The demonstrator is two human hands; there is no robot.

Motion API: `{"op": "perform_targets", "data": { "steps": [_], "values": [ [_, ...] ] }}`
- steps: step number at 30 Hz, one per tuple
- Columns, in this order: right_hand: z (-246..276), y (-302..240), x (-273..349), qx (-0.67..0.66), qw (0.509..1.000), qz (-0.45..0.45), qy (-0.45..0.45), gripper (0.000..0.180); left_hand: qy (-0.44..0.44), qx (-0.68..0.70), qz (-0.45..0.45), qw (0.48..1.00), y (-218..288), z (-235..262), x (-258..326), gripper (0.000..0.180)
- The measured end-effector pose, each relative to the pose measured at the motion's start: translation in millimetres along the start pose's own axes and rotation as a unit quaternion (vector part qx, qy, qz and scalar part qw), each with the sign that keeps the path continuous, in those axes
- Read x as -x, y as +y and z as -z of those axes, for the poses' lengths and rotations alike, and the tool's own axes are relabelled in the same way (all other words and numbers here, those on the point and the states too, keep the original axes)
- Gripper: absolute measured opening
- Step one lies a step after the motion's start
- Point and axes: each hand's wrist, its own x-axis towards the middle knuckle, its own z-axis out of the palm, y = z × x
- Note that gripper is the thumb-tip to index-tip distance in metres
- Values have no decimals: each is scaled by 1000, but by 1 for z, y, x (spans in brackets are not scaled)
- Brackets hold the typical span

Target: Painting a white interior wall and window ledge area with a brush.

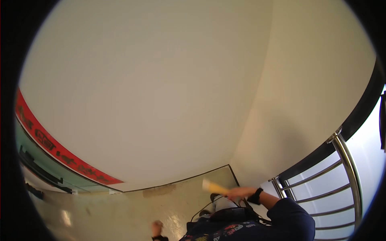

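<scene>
1. The work in hand looks barely under way. The right hand [238, 193] holds a yellow tool [214, 187] raised in front of the glossy pale panel [120, 213] at the bottom of the view. The tool's tip sits near the panel's dark upper edge, but I cannot tell whether it touches.
2. A dull, darker patch [159, 190] lies on the panel just under that edge, left of the tool and apart from it. By my judgement it has not been reached yet. The rest of the panel shines evenly, so nothing clearly shows as finished.
3. The yellow tool is flat and slim, with a paler, squarish end pointing left and its handle hidden in the grip. It is blurred, so brush or scraper cannot be told apart.
4. The right hand is closed round the handle and wears a black wristband [255, 196] below a dark blue sleeve [289, 213].
5. The left hand [157, 228] hangs low, curled, well apart from the tool. It is too small to tell whether it holds anything.
6. Around this are a broad white wall [161, 88], a red banner [52, 148] on the left and a steel railing [345, 160] on the right.
</scene>
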Motion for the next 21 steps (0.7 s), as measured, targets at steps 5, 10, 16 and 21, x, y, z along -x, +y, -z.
{"op": "perform_targets", "data": {
  "steps": [5, 10, 16, 21],
  "values": [
    [92, -124, 52, 25, 866, 210, 453, 29, 180, 171, -212, 945, 240, 78, -10, 20],
    [96, -235, 85, -15, 653, 377, 656, 40, 302, 300, -387, 818, 393, 130, 64, 22],
    [137, -188, 6, 95, 625, 411, 657, 38, 345, 267, -474, 765, 453, 101, 115, 17],
    [73, -182, -30, 70, 844, 371, 381, 36, 311, 197, -463, 806, 457, 72, 121, 13]
  ]
}}
